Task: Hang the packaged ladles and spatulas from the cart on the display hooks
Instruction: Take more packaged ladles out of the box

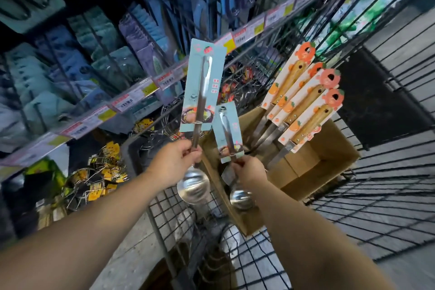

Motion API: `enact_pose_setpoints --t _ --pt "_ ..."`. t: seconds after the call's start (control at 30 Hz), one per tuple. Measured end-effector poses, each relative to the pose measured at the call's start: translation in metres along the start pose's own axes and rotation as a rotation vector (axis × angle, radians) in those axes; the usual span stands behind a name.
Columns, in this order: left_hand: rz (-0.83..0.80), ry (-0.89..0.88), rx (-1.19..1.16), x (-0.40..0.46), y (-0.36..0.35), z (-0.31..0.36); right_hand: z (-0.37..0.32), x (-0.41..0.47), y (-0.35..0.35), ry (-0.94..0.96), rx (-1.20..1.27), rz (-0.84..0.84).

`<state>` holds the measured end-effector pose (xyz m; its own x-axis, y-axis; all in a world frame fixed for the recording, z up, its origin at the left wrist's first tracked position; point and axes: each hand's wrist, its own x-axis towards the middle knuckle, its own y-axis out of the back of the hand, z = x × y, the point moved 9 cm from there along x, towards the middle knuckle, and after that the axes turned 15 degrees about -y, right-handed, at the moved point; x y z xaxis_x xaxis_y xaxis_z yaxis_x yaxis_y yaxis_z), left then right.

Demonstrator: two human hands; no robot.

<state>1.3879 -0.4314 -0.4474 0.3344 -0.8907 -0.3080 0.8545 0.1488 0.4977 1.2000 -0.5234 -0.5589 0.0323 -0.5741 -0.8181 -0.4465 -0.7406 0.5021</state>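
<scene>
Step in hand: carrying stock from cart to hooks. My left hand [175,160] grips the larger ladle [199,110] by its shaft, card up, bowl down, axis near upright. My right hand [249,172] pinches the smaller ladle [229,136] likewise, above the cardboard box [329,148]. Next move, I judge: thread a card hole onto a hook.

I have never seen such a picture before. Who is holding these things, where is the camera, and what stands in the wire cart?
There is no machine: a person works with bare hands. The single picture comes from a camera on the person's head, looking forward and down. The left hand grips a long steel ladle on a pale blue card. The right hand grips a shorter steel ladle on a similar card. In the black wire cart stands a brown cardboard box with wooden-handled spatulas on orange-printed cards. Behind are shop shelves with hanging goods.
</scene>
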Motion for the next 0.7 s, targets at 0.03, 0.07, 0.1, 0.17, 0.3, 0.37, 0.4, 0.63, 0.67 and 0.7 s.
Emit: enact_pose_setpoints --t 0.03,0.07,0.1,0.17,0.3,0.37,0.4,0.63,0.67,0.7 --pt "0.012 0.001 0.004 -0.004 0.002 0.004 -0.005 -0.008 0.009 0.03 0.038 0.022" --pt "0.023 0.008 0.01 -0.007 0.004 0.009 -0.011 -0.019 0.021 0.054 0.069 0.04" --pt "0.035 0.016 0.009 -0.012 0.005 0.014 -0.018 -0.03 0.033 0.081 0.1 0.055" --pt "0.048 0.031 -0.01 -0.022 0.006 0.027 -0.031 -0.051 0.055 0.127 0.141 0.087" --pt "0.108 0.023 -0.064 -0.045 0.022 0.056 -0.069 -0.103 0.089 0.257 0.133 0.135" --pt "0.173 0.013 -0.114 -0.059 0.039 0.069 -0.091 -0.135 0.097 0.349 0.106 0.149" --pt "0.209 0.003 -0.139 -0.067 0.05 0.076 -0.101 -0.153 0.099 0.39 0.083 0.162" --pt "0.493 -0.077 -0.255 -0.155 0.149 0.104 -0.162 -0.278 0.08 0.632 -0.021 0.214" --pt "0.513 -0.079 -0.233 -0.172 0.164 0.103 -0.171 -0.295 0.071 0.668 -0.024 0.217" --pt "0.529 -0.079 -0.202 -0.19 0.18 0.098 -0.179 -0.315 0.06 0.702 -0.027 0.211"
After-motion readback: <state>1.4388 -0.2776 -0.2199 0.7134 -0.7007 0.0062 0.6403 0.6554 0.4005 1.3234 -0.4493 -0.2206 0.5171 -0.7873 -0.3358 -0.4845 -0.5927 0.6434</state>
